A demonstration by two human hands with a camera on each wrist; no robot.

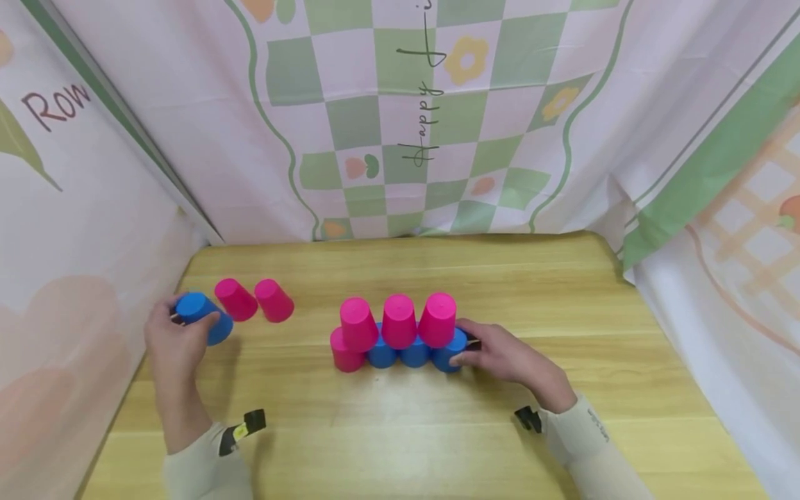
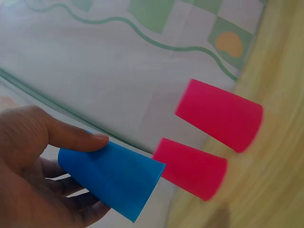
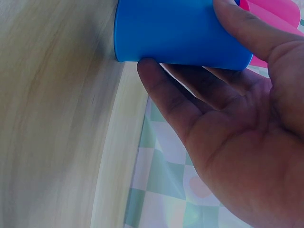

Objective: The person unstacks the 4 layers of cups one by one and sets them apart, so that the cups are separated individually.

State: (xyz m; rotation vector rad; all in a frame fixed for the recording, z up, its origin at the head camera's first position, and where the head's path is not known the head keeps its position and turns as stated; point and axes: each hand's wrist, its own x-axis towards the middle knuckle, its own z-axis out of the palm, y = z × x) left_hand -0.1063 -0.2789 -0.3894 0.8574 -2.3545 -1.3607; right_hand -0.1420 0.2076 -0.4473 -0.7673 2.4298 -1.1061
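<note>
My left hand (image 1: 179, 345) grips a blue cup (image 1: 203, 318), thumb on one side and fingers on the other. In the left wrist view, that blue cup (image 2: 111, 178) is clear of the wooden surface. Just beyond it stand two upside-down pink cups, one nearer (image 1: 235, 299) and one farther right (image 1: 274, 301). Right of centre, three pink cups (image 1: 398, 321) sit on a lower row of one pink cup (image 1: 347, 351) and three blue cups. Around the rightmost blue cup (image 1: 448, 353) of that row, my right hand (image 1: 500, 352) has its thumb and fingers; its palm shows in the right wrist view.
A wooden table (image 1: 375, 437) lies under everything. Patterned curtains (image 1: 406, 125) hang along its back and both sides, close to its edges. Each wrist wears a strap with a small black device (image 1: 254, 421).
</note>
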